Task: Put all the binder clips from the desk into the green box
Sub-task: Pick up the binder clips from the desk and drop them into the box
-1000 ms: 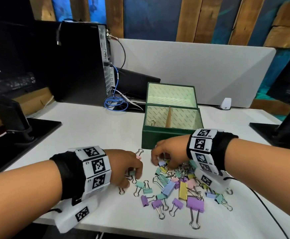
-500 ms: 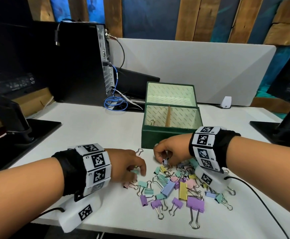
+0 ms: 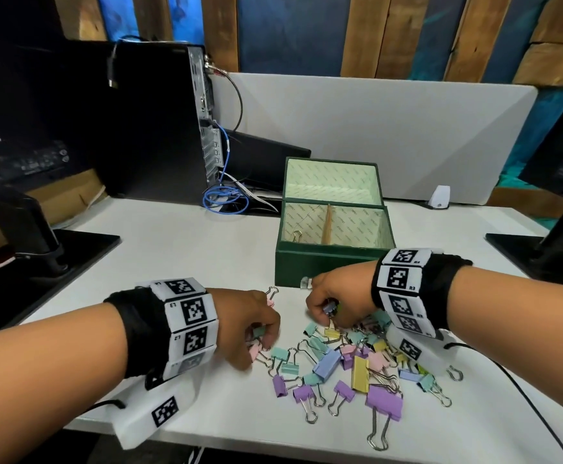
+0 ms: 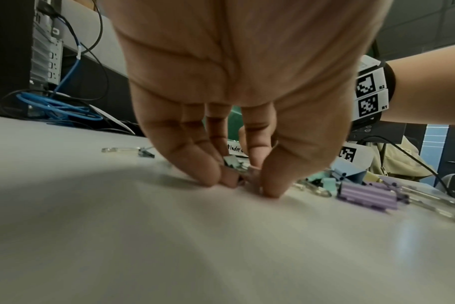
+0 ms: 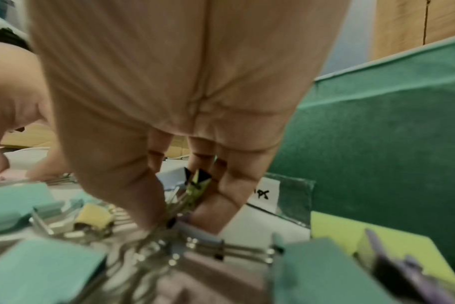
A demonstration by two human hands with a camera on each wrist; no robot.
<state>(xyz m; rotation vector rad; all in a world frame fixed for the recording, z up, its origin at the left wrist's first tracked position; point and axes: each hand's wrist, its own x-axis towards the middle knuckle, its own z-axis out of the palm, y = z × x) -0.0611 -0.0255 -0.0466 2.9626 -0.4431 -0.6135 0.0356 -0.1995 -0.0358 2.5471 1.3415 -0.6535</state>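
The desk point(image 3: 173, 249) bears the open green box point(image 3: 333, 267) with 2 compartments; 1 clip shows in its left one. Just in front lies the pile of clips point(image 3: 350, 360), nearly all of the job undone. To do this pickup well, each hand should probably close on clip bodies rather than wire handles, which tangle, lift straight up, then drop them over the box wall. The left hand point(image 3: 246, 326) arches fingertips-down on the desk, pinching a teal clip point(image 4: 231, 160) at the pile's left edge. The right hand point(image 3: 337, 301), curled beside the box front, grips a small lime clip point(image 5: 196, 185).
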